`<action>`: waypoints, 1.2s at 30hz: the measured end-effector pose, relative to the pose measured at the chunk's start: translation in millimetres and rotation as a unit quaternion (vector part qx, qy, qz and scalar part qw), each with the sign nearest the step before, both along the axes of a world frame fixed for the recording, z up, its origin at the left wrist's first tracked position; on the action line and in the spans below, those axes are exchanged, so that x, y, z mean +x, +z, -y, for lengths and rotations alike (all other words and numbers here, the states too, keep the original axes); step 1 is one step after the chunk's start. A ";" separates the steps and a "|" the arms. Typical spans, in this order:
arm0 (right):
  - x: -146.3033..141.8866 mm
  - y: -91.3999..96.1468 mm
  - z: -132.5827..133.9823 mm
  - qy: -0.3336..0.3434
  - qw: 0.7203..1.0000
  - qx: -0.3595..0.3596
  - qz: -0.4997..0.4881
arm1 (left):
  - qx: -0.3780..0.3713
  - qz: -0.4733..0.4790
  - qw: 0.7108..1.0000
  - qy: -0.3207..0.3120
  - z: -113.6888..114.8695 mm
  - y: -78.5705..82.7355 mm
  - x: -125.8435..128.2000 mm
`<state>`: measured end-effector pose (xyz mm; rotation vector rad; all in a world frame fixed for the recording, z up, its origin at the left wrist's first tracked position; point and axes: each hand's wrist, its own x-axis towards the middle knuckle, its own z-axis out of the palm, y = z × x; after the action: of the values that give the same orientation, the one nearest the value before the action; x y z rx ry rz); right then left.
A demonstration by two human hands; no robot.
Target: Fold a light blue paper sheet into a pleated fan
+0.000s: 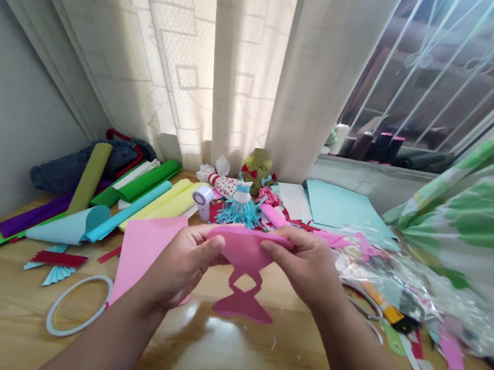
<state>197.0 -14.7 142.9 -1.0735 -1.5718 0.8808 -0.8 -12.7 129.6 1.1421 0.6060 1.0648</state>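
A pink cut-out sheet (243, 250) is held up between my two hands over the table. Its upper edge bends toward me. Below it narrows around a diamond-shaped hole and widens into a darker pink lower part (242, 308). My left hand (190, 263) pinches the sheet's left end, thumb in front and fingers mostly hidden behind. At the right end, my right hand (307, 263) grips it with the thumb on the near face. A flat pink sheet (147, 250) lies on the table, partly behind my left hand and forearm.
Rolls of coloured paper, including a green roll (147, 178), lie at the left. A ring of white tape (52, 313) sits near my left forearm. A blue fringed piece (241, 206) stands at the back. Clear plastic wrapping (379, 265) and paper scraps (454, 358) clutter the right.
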 end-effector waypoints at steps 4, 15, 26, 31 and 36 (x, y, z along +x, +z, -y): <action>0.4 15.6 -16.4 -0.007 0.997 -0.028 -0.068 | 0.009 -0.027 0.993 -0.118 -16.3 -19.2 -12.6; -6.8 6.7 -39.6 -0.041 0.977 -0.100 -0.182 | 0.007 -0.096 0.972 -0.214 -1.9 -36.6 7.3; -1.9 -15.9 -41.5 -0.082 0.975 -0.127 -0.161 | -0.046 -0.043 0.965 -0.254 16.2 -36.0 28.1; 3.5 -24.7 -44.7 -0.079 0.984 -0.123 -0.103 | -0.063 0.002 0.963 -0.263 20.4 -37.6 34.9; 22.5 -20.5 -24.2 -0.082 0.996 -0.037 -0.003 | -0.080 0.045 0.958 -0.270 28.5 -27.1 34.9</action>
<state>219.5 9.5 122.4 -1.2322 -1.4331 0.8341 34.2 -41.3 102.5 1.0290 0.2740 0.5808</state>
